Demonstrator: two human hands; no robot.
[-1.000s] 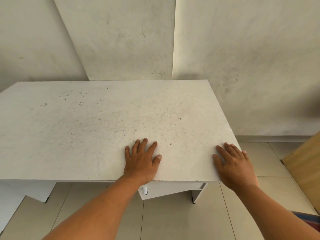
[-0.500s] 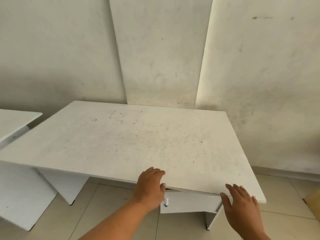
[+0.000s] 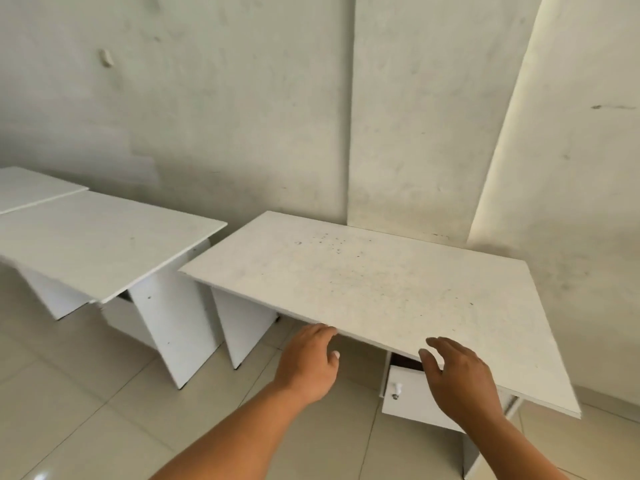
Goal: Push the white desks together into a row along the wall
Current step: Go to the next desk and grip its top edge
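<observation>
1. Your left hand (image 3: 306, 365) has slid off the speckled white desk top (image 3: 374, 289) — fingers now under its front edge.
2. Your right hand (image 3: 460, 379) has lifted — hovering at the edge.

A narrow gap at frame centre-left separates the nearest desk (image 3: 381, 289) from the middle desk (image 3: 104, 244). Open tiled floor (image 3: 86, 410) fills the lower left. The wall (image 3: 242, 116) blocks behind.
</observation>
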